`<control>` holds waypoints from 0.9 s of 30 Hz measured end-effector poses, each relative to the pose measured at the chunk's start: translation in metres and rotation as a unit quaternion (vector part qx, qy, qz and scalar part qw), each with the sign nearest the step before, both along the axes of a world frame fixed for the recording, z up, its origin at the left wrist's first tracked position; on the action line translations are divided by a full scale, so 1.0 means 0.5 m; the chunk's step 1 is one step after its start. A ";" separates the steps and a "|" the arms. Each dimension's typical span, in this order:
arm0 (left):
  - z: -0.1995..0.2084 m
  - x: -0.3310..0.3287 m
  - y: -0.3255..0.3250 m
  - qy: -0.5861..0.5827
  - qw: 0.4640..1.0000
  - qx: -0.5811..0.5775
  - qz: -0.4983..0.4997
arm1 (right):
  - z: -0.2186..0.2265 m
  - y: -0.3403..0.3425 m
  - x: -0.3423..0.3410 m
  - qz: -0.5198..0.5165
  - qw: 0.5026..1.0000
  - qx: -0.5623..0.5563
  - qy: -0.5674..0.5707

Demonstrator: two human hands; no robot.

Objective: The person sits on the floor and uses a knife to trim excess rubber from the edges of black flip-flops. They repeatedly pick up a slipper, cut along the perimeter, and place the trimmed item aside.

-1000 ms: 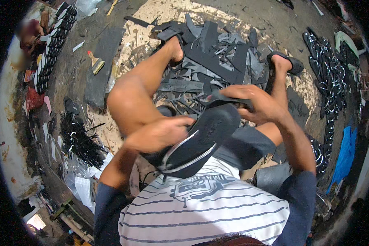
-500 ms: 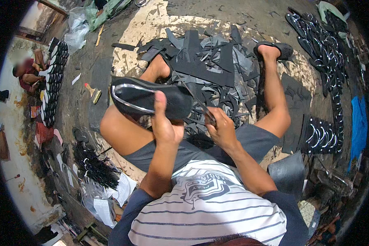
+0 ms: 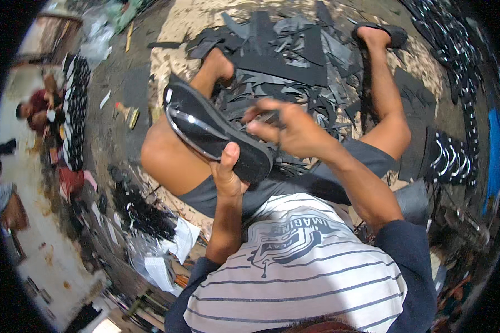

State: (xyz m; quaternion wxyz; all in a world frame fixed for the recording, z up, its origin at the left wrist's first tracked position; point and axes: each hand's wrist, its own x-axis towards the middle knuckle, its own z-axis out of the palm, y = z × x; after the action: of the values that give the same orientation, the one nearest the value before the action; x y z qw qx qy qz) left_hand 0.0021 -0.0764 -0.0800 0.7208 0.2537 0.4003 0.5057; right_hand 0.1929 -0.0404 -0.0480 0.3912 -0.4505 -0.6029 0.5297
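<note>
My left hand [image 3: 228,173] grips a black sandal [image 3: 211,130] by its heel end, thumb on top of the footbed. A shiny silver-edged strap [image 3: 191,120] crosses the sandal, whose toe points up and to the left. Just right of the sandal's edge is my right hand [image 3: 300,130], raised and blurred, with index finger and thumb reaching toward the sandal. A dark knife [image 3: 274,117] shows only in part between its fingers; its blade is hard to make out.
Black and grey sheet offcuts [image 3: 283,61] pile up between my legs. A brush [image 3: 129,115] lies to the left. Sandals and straps [image 3: 450,50] line the right side. At the far left, another person [image 3: 39,114] sits beside stacked footwear [image 3: 75,111].
The sandal has tilted, its heel end swinging down toward me. My right hand has lifted its index finger and thumb and moved nearer the sandal's side. The whole view has shifted slightly.
</note>
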 end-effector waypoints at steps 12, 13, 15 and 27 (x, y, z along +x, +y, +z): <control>0.037 0.022 0.047 0.150 0.974 0.105 0.132 | 0.032 -0.074 0.022 0.003 0.987 -0.146 -0.072; 0.033 0.014 0.047 0.145 0.976 0.090 0.136 | 0.024 -0.078 0.032 0.011 0.985 -0.135 -0.106; -0.011 -0.025 0.044 0.126 0.986 0.016 0.107 | -0.036 -0.082 0.042 0.054 0.976 0.032 -0.209; 0.030 0.011 0.091 0.027 0.982 0.038 0.183 | -0.095 0.162 -0.177 -0.116 0.953 0.196 -0.197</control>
State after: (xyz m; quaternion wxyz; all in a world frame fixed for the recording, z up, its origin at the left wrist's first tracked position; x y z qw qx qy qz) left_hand 0.0074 -0.0310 -0.0652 0.5948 0.2170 0.4394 0.6372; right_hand 0.1044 0.0406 -0.0957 0.4040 -0.5273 -0.7036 0.2524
